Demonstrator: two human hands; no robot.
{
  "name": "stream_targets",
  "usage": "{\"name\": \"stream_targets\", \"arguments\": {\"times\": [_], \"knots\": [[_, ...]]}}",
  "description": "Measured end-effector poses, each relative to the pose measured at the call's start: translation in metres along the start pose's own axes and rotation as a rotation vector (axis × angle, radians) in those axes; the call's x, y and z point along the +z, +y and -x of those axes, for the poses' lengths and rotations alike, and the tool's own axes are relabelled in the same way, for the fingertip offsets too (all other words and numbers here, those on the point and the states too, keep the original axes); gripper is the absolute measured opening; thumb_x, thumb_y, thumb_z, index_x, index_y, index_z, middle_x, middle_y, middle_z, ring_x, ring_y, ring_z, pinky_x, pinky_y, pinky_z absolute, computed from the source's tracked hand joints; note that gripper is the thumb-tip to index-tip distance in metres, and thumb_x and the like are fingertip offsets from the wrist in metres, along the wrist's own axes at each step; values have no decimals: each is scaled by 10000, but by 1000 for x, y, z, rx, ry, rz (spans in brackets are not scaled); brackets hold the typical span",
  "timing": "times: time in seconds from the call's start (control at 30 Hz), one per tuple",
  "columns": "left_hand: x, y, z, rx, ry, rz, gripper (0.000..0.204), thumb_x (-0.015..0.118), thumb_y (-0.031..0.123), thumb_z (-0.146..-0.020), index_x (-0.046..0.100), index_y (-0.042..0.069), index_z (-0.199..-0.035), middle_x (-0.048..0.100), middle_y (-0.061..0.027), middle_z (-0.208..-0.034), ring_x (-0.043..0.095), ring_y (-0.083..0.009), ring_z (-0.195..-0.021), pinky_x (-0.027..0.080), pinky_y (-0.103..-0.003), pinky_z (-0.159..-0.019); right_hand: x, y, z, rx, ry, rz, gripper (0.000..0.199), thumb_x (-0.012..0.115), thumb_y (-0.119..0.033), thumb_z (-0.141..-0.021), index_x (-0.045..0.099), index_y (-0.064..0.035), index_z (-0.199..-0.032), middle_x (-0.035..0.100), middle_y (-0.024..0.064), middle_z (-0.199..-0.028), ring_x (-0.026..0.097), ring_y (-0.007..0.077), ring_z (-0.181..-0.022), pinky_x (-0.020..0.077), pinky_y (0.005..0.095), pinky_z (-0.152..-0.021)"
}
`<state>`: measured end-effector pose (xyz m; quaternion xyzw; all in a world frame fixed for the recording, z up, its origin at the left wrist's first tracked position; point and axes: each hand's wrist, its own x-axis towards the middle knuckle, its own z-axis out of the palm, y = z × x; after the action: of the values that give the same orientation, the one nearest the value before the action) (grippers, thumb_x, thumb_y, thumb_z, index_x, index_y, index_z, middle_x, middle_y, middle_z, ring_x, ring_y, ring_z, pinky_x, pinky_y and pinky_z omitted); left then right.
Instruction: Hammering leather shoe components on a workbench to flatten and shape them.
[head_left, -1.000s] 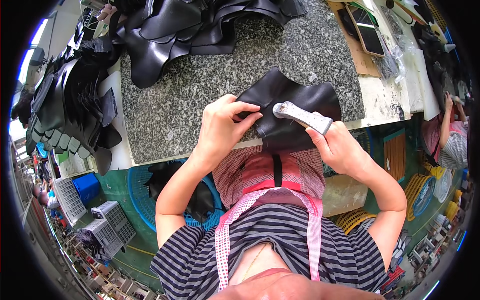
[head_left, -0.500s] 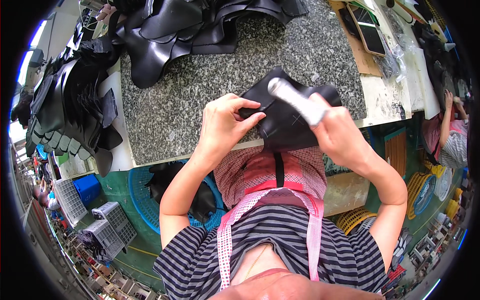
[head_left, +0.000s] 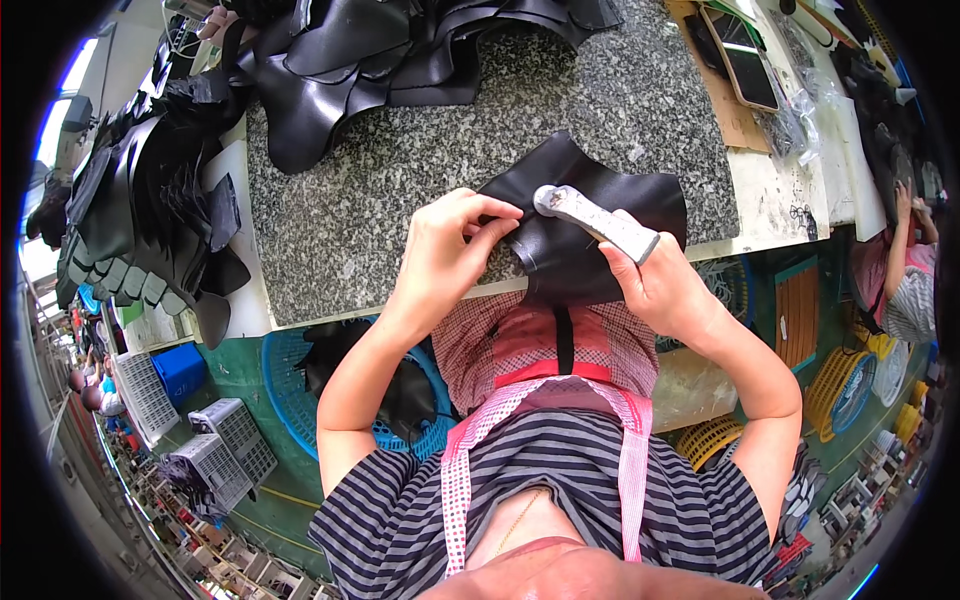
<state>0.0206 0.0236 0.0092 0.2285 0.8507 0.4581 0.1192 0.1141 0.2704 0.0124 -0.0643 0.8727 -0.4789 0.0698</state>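
Observation:
A black leather piece (head_left: 565, 265) lies on the near edge of the speckled granite slab (head_left: 350, 225), its lower part hanging over the front toward my apron. With thumb and forefinger my left hand (head_left: 445, 240) pinches its left edge. My right hand (head_left: 668, 285) is closed round the handle of a hammer (head_left: 600, 220) with a worn whitish surface. The hammer's head is over the leather, just right of my left fingertips; whether it touches the leather I cannot tell.
A heap of black leather pieces (head_left: 345, 50) covers the slab's far left, and stacked pieces (head_left: 150, 200) lie left of it. A phone (head_left: 740, 60) lies at the far right. Below the bench stand a blue basket (head_left: 285, 375) and grey crates (head_left: 225, 455). A co-worker (head_left: 910, 270) is at right.
The hammer has come down and its handle has tipped lower, with my right hand slightly nearer to me. The leather's right side lies flatter. My left hand keeps its pinch.

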Motion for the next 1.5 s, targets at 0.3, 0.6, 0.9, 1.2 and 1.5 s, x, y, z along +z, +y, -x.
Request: {"name": "stream_targets", "arguments": {"times": [0.3, 0.6, 0.9, 1.2, 1.5], "knots": [[-4, 3, -2, -60, -73, 60, 199, 807, 69, -855, 764, 31, -1045, 664, -94, -875, 667, -183, -732, 549, -299, -698, 0, -1, 1, 35, -35, -7, 152, 562, -107, -1017, 482, 9, -1074, 590, 267, -697, 628, 499, -742, 460, 539, -605], [-18, 4, -17, 6, -139, -98, 264, 891, 131, -763, 797, 57, -999, 680, -45, -896, 646, -145, -771, 540, -280, -725, -6, -4, -1, 4, -43, 39, 152, 558, -115, -1024, 482, 3, -1083, 604, 260, -717, 632, 490, -739, 467, 522, -605], [-18, 2, -18, 38, -126, -129, 305, 908, 163, -740, 792, 52, -1000, 686, -54, -912, 663, -170, -788, 555, -297, -741, -23, -42, -14, -260, 141, 78, 165, 510, -156, -1065, 499, 9, -1062, 611, 249, -717, 650, 476, -717, 483, 496, -589], [-17, -1, -20, 92, -112, -123, 331, 916, 166, -734, 782, 22, -999, 686, -62, -925, 669, -174, -787, 560, -295, -735, -23, -44, -14, -126, 44, 124, 199, 544, -190, -1050, 490, 1, -1052, 613, 263, -707, 654, 480, -719, 487, 526, -594], [38, 13, 0, 153, 166, -291, 308, 893, 172, -750, 761, 61, -1005, 645, -64, -847, 616, -195, -774, 526, -323, -694, -47, -44, 21, 7, 204, 122, 125, 507, -69, -994, 579, 32, -990, 550, 197, -647, 648, 473, -722, 500, 488, -611]]}}
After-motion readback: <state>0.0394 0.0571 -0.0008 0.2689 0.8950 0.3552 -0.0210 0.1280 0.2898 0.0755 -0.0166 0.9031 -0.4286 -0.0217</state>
